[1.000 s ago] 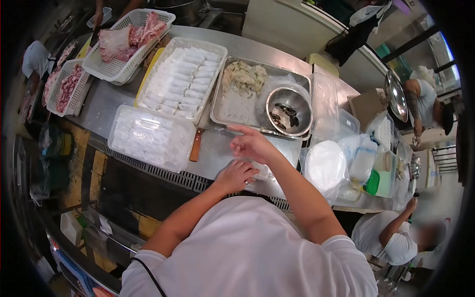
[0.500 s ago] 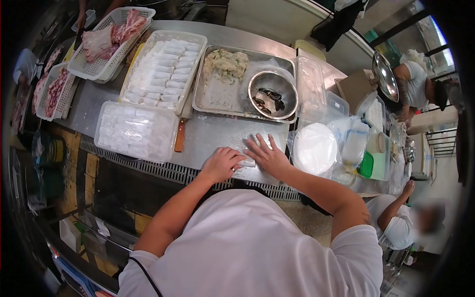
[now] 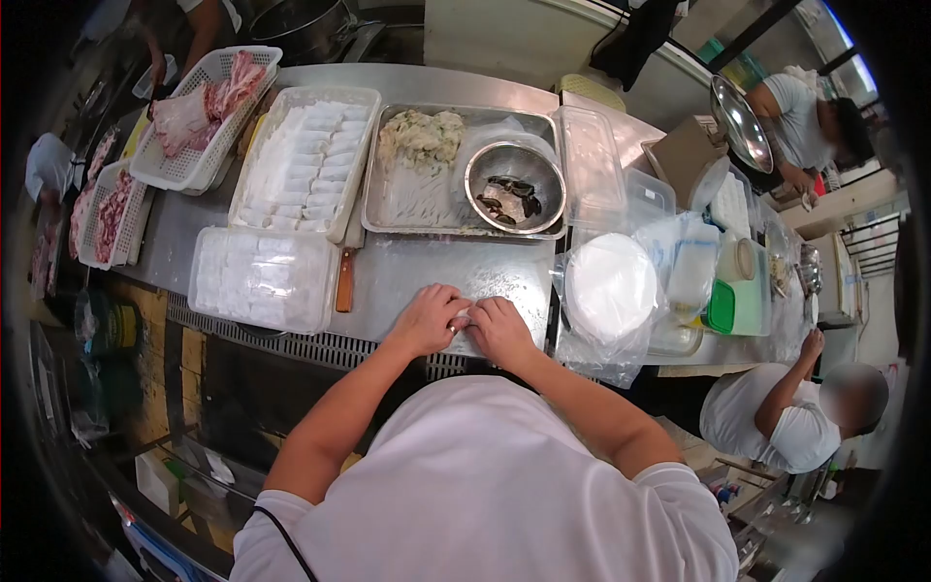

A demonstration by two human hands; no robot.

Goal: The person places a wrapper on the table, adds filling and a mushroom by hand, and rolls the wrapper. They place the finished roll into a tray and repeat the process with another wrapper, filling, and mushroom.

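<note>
- My left hand [image 3: 427, 318] and right hand [image 3: 499, 330] sit knuckle to knuckle on the steel counter [image 3: 417, 267], fingers curled down around a small pale wrapper roll [image 3: 463, 318]; only a sliver of it shows between my thumbs, so I cannot tell its shape.
- My own shirt hides the near counter edge.
- Just left lies a wooden-handled knife [image 3: 343, 279], its blade tucked under the trays.
- Further left, a lidded clear box [image 3: 262, 279] holds white rolls, blurred by the lid.
- To the right, a stack of round white wrappers [image 3: 611, 288] sits in a plastic bag.
- Behind, an open tray of white rolls [image 3: 310, 160], and a metal tray [image 3: 407, 199] with filling [image 3: 421, 138] and a steel bowl [image 3: 514, 184] holding dark pieces I cannot identify.
- Far left, baskets of raw meat [image 3: 199, 102], partly cut off.
- A co-worker [image 3: 786, 422] at lower right is half out of view.
</note>
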